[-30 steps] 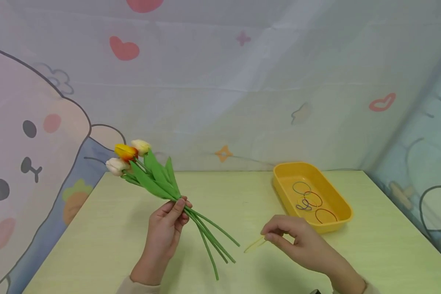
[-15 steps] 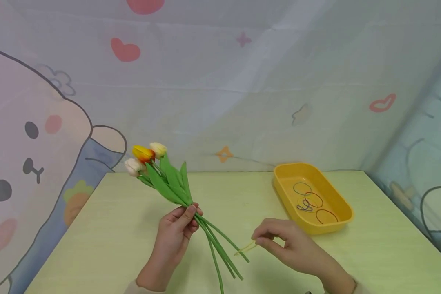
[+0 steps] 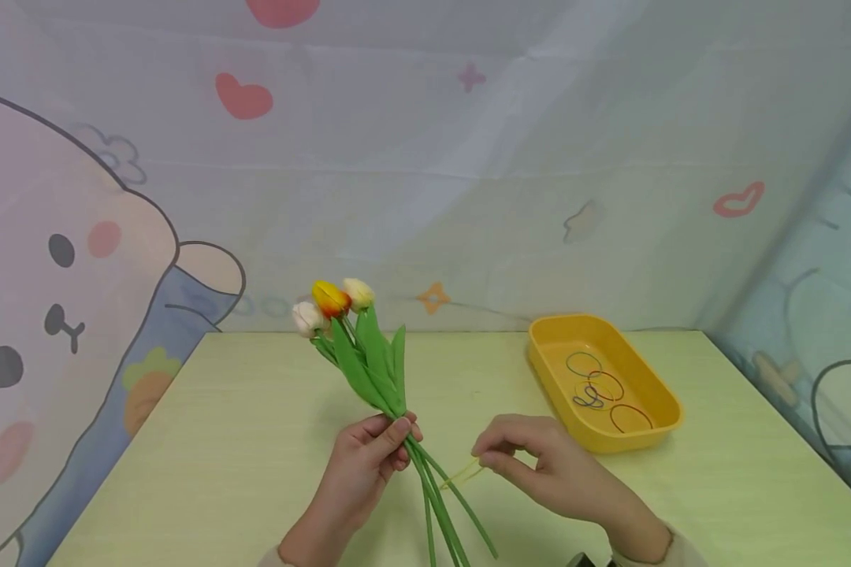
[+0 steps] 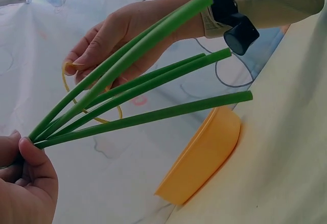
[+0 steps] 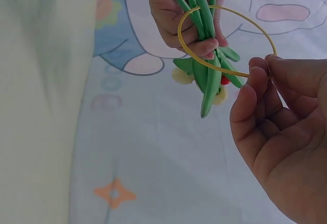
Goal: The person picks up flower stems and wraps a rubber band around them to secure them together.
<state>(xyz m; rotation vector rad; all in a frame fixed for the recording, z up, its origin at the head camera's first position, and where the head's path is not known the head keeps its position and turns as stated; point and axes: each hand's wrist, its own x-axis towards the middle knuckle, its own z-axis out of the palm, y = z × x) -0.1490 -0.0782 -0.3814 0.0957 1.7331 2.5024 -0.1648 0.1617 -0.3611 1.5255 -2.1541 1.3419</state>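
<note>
My left hand [image 3: 365,465] pinches a small bunch of tulips [image 3: 372,358] by the upper stems. The white, cream and yellow-orange blooms tilt up and left, while the green stems [image 4: 153,76] fan out below the fingers. Between thumb and fingertips, my right hand [image 3: 549,468] holds a thin yellow rubber band [image 5: 268,38] beside the stems. The band hangs as an open loop and overlaps the stems in both wrist views. Whether any stem passes through it, I cannot tell.
A yellow tray [image 3: 539,354] stands on the right of the pale table [image 3: 206,441], holding several loose rubber bands [image 3: 629,418] in red, blue, green and yellow. Behind the table hangs a printed cloth [image 3: 425,181]. A dark device [image 4: 240,32] sits on the right wrist.
The left hand has carried the tulips rightward and turned them more upright. The right hand has shifted a little left with the rubber band, which now meets the stems in the head view.
</note>
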